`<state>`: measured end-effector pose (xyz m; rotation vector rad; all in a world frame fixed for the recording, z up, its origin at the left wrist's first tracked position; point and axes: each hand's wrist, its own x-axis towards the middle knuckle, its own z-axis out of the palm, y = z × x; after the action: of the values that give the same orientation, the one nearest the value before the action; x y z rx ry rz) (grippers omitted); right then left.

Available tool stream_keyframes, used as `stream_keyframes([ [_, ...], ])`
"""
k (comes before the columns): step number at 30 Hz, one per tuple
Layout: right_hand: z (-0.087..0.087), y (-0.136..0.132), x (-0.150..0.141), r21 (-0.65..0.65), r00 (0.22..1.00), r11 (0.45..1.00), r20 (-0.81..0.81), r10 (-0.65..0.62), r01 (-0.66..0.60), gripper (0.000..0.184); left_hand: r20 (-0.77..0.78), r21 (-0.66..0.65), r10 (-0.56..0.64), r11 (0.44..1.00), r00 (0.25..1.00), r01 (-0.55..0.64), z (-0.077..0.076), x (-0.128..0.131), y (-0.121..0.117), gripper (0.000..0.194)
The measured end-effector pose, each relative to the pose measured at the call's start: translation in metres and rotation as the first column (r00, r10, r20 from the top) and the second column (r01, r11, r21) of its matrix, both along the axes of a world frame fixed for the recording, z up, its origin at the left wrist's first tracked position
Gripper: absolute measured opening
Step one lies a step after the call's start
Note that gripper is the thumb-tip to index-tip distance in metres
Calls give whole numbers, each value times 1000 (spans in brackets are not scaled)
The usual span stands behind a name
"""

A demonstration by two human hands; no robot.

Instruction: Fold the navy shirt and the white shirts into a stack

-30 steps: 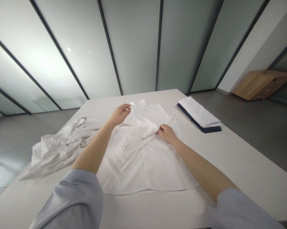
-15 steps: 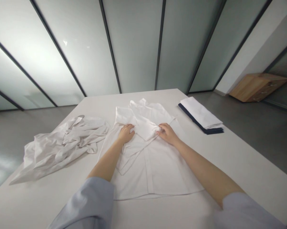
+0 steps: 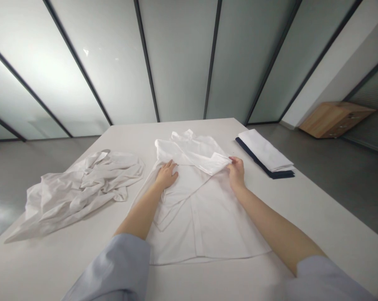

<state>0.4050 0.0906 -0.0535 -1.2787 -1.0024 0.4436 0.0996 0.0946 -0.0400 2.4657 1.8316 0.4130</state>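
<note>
A white shirt lies spread on the table in front of me, its collar end at the far side and its hem toward me. My left hand rests flat on the shirt's left part, fingers stretched out and apart. Between the fingers of my right hand is pinched the edge of a folded-over piece of the shirt, probably a sleeve, raised a little at the right side. The folded layer crosses the upper part of the shirt.
A crumpled white garment lies on the white table at the left. At the right, folded white cloth sits on folded dark blue cloth. A wooden cabinet stands on the floor beyond, near frosted glass panels.
My right hand has moved to the right, drawing the folded-over edge of the shirt with it toward the shirt's right side. The left hand has stayed in almost the same spot.
</note>
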Motion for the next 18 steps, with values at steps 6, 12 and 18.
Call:
stream_keyframes([
  [6, -6, -7, -6, -23, 809, 982, 565, 166, -185, 53, -56, 7, 65, 998, 996, -65, 2, 0, -2, 48],
  [12, -12, -5, -14, -333, 537, 943, 795, 282, -2, 50, -48, -9, 140, 990, 989, -140, 4, -1, -2, 48],
  [18, -7, -3, -7, -202, 630, 979, 758, 170, -22, 45, -33, -15, 169, 985, 985, -170, 6, -3, -1, 44],
])
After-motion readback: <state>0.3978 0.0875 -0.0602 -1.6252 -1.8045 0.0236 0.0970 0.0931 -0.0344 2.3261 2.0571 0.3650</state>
